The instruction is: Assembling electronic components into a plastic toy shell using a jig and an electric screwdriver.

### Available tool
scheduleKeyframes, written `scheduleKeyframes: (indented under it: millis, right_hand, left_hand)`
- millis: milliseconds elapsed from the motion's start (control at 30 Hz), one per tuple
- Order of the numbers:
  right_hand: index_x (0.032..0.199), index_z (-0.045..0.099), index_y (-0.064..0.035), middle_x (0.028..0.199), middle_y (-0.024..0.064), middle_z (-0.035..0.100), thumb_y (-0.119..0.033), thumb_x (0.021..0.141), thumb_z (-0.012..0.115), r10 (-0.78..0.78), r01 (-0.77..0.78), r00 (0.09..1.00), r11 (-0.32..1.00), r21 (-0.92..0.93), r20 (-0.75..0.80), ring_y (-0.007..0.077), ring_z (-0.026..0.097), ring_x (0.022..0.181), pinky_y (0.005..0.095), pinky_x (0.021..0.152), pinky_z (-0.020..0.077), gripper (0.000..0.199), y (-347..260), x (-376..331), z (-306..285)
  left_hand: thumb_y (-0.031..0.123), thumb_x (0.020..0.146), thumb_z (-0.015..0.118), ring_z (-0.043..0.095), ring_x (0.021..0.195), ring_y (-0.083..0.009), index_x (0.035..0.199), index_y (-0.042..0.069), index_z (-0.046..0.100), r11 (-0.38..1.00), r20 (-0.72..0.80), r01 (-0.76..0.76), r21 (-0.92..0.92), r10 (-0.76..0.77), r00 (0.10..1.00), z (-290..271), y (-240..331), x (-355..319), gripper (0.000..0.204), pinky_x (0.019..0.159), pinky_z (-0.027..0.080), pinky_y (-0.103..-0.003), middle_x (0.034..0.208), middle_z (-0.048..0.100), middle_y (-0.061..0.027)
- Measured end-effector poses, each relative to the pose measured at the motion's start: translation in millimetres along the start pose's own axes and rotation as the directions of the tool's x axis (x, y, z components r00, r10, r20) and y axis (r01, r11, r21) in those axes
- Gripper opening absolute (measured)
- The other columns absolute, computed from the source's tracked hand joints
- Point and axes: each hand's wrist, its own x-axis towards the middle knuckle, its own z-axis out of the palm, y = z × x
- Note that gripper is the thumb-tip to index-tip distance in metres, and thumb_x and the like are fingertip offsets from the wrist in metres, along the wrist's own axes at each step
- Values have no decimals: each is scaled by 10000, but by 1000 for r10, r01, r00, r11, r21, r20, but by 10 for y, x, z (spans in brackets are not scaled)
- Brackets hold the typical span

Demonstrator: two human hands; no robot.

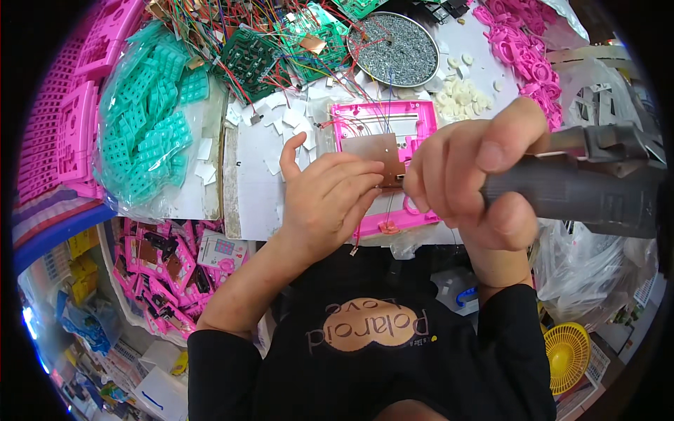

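A pink plastic casing (425, 119) lies on the work surface with a brown circuit board (382, 149) inside it and thin wires running from it. My left hand (326, 193) rests over the casing's left side, fingers stretched out and fingertips on the board. Above the casing's right side, my right hand (477, 168) is wrapped round a dark grey electric screwdriver (569, 189). The tool's body reaches off to the right; its tip is hidden behind my fingers.
A round metal dish of small screws (393, 49) stands behind the casing. Wired green circuit boards (249, 59) pile up at the back left, by bagged teal keypads (144, 126). Cream plastic pieces (463, 98) and pink parts (523, 49) lie right. A bin of pink assemblies (165, 274) stands lower left.
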Motion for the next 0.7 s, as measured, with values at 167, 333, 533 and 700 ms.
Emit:
scheduleKeyframes:
  millis: [167,333,533,700]
  right_hand:
    - [1094,467,-147,598,-31,491,-323,954,727,87,-103,987,988,-116,-133,118,476,491,306,515,438,344,-19,-103,83]
    - [1086,450,-130,591,-20,477,-288,961,704,72,-93,987,986,-141,-145,119,463,484,308,520,438,324,53,-171,104]
    - [1043,436,-95,593,-1,472,-227,969,676,89,-118,987,965,-235,-133,124,446,483,313,510,427,284,187,-329,24]
    - [943,434,-95,606,28,492,-144,945,692,182,-186,982,854,-486,-55,145,447,499,332,525,450,263,190,-411,-34]
  left_hand:
    - [113,781,825,689,938,-176,968,133,681,1000,5,-17,-27,17,1000,-10,10,-15,237,1114,234,-589,1014,736,34]
    - [128,788,831,690,867,-176,911,132,675,995,-20,-103,0,103,994,-70,-12,12,199,1088,304,-538,949,731,34]
    - [184,848,804,630,724,-176,790,130,637,970,-65,209,-121,-218,974,-347,-128,17,185,966,382,-433,758,665,30]
    - [208,867,786,606,698,-174,754,128,613,992,102,120,-44,-115,988,-389,-141,-70,222,883,358,-404,725,632,31]
